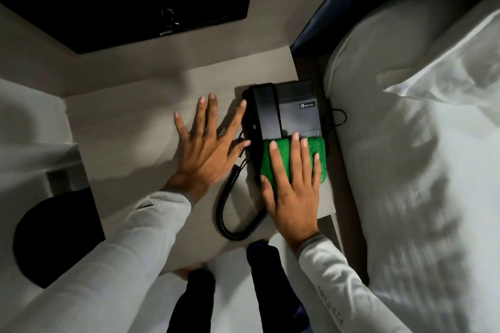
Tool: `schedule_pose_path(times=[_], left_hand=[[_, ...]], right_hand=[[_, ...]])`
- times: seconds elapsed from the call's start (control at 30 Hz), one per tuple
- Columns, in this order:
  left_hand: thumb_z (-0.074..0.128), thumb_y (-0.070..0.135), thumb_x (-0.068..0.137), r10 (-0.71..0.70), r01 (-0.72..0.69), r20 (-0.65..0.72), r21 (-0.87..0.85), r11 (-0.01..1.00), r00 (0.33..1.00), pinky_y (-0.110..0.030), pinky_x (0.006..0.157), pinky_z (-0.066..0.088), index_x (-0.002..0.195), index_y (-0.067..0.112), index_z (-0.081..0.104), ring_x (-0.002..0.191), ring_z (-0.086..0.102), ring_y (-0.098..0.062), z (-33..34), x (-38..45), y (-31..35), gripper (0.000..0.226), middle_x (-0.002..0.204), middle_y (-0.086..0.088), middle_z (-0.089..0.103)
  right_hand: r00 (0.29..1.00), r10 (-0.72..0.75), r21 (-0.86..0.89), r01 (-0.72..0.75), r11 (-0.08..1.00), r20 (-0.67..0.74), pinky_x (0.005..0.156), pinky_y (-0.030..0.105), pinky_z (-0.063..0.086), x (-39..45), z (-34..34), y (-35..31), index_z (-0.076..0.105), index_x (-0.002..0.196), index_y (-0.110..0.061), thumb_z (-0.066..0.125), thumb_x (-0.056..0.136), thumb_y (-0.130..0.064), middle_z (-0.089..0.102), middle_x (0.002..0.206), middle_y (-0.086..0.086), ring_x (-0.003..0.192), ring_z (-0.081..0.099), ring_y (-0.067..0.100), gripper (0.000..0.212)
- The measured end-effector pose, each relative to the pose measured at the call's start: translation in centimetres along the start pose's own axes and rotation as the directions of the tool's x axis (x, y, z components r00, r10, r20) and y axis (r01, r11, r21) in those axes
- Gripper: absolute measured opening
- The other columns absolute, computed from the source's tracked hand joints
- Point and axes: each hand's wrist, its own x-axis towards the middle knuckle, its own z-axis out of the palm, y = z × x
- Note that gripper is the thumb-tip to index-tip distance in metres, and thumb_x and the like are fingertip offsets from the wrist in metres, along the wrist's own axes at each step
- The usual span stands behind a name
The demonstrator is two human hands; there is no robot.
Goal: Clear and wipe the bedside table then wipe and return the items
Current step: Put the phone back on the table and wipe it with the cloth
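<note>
Black telephone [290,113] sits at right side of bedside table [130,121], close to bed [419,143]. Near half of telephone hidden under green cloth [295,159]; keypad not visible. My right hand [293,192] lies flat on cloth, fingers straight and slightly apart, pressing, not gripping. My left hand [208,143] flat on table, fingers spread wide; forefinger and thumb tips touch telephone's left edge. Coiled cord [230,213] loops between my wrists. Left hand somewhat blurred.
</note>
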Motion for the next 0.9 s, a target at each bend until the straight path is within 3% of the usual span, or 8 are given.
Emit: schedule_pose_path(times=[0.13, 0.23, 0.37, 0.43, 0.5, 0.57, 0.7, 0.9], left_hand=[[0.018, 0.069, 0.097, 0.005, -0.004, 0.074, -0.01, 1.0, 0.997, -0.079, 0.111, 0.022, 0.158, 0.04, -0.005, 0.157, 0.012, -0.037, -0.7, 0.1, -0.1, 0.071, 0.168, -0.02, 0.014], [0.017, 0.067, 0.097, 0.004, 0.004, 0.121, -0.072, 0.997, 0.993, -0.078, 0.11, 0.025, 0.159, 0.039, 0.0, 0.155, 0.018, -0.039, -2.1, 0.6, -0.5, 0.07, 0.167, -0.021, 0.015], [0.015, 0.064, 0.1, 0.074, -0.074, -0.001, -0.061, 0.995, 0.997, -0.07, 0.117, 0.025, 0.161, 0.028, 0.007, 0.154, 0.022, -0.039, -3.9, 0.1, 0.7, 0.071, 0.168, -0.021, 0.015], [0.018, 0.064, 0.101, 0.153, -0.155, -0.054, -0.043, 0.987, 0.987, -0.065, 0.121, 0.023, 0.161, 0.022, 0.009, 0.156, 0.018, -0.035, -4.4, -0.1, 1.6, 0.074, 0.168, -0.02, 0.015], [0.025, 0.062, 0.102, 0.224, -0.225, -0.05, -0.02, 0.974, 0.973, -0.061, 0.123, 0.022, 0.161, 0.016, 0.012, 0.157, 0.014, -0.033, -4.7, 0.0, 2.2, 0.076, 0.169, -0.019, 0.013], [0.032, 0.06, 0.1, 0.265, -0.265, -0.008, -0.01, 0.964, 0.964, -0.059, 0.123, 0.025, 0.16, 0.012, 0.012, 0.157, 0.012, -0.031, -4.8, 0.2, 2.4, 0.08, 0.169, -0.018, 0.009], [0.03, 0.066, 0.098, 0.245, -0.245, 0.02, -0.003, 0.969, 0.969, -0.055, 0.122, 0.027, 0.161, 0.014, 0.007, 0.158, 0.012, -0.025, -4.8, 0.5, 2.3, 0.086, 0.171, -0.013, 0.003], [0.029, 0.071, 0.095, 0.236, -0.236, 0.021, 0.022, 0.972, 0.972, -0.056, 0.123, 0.025, 0.161, 0.018, 0.006, 0.157, 0.015, -0.024, -4.2, 0.5, 2.2, 0.088, 0.171, -0.01, 0.004]], right_hand=[[0.998, -0.041, 0.008, 0.041, 0.999, 0.045, 0.119, 0.063, 0.032, -4.5, 0.4, 0.5, 0.02, 0.162, -0.025, 0.065, 0.093, -0.015, 0.018, 0.169, 0.018, 0.157, 0.022, 0.038, 0.083], [0.997, 0.003, 0.144, -0.014, 0.989, 0.075, 0.118, 0.061, 0.038, -6.2, -0.7, 0.7, 0.022, 0.161, -0.024, 0.063, 0.085, 0.011, 0.019, 0.169, 0.013, 0.161, 0.014, 0.029, 0.093], [0.959, 0.283, 0.616, -0.229, 0.753, 0.01, 0.126, 0.047, 0.03, -3.9, -3.6, 0.3, 0.024, 0.162, -0.03, 0.045, 0.103, -0.004, 0.017, 0.174, 0.001, 0.16, 0.019, 0.02, 0.068], [0.912, 0.396, 0.682, -0.224, 0.697, -0.105, 0.126, 0.042, 0.029, -0.6, -5.1, 0.9, 0.026, 0.162, -0.021, 0.044, 0.107, -0.013, 0.024, 0.172, 0.002, 0.159, 0.025, 0.02, 0.059], [0.909, 0.386, 0.657, -0.196, 0.728, -0.158, 0.127, 0.043, 0.029, 3.6, -5.8, 1.9, 0.03, 0.16, -0.01, 0.048, 0.106, -0.014, 0.032, 0.169, 0.01, 0.158, 0.028, 0.021, 0.056], [0.965, 0.241, 0.558, -0.145, 0.817, -0.102, 0.127, 0.047, 0.029, 7.7, -5.8, 2.7, 0.04, 0.154, -0.001, 0.055, 0.104, -0.018, 0.039, 0.164, 0.017, 0.156, 0.032, 0.027, 0.054], [0.999, 0.002, 0.188, -0.011, 0.982, 0.047, 0.117, 0.048, 0.035, 12.7, -4.7, 4.1, 0.055, 0.147, -0.017, 0.046, 0.104, -0.044, 0.045, 0.162, 0.009, 0.152, 0.038, 0.024, 0.052], [0.991, -0.041, 0.071, 0.032, 0.997, 0.13, 0.116, 0.051, 0.038, 15.1, -3.0, 4.4, 0.047, 0.153, -0.028, 0.039, 0.106, -0.04, 0.033, 0.168, 0.005, 0.157, 0.027, 0.028, 0.05]])
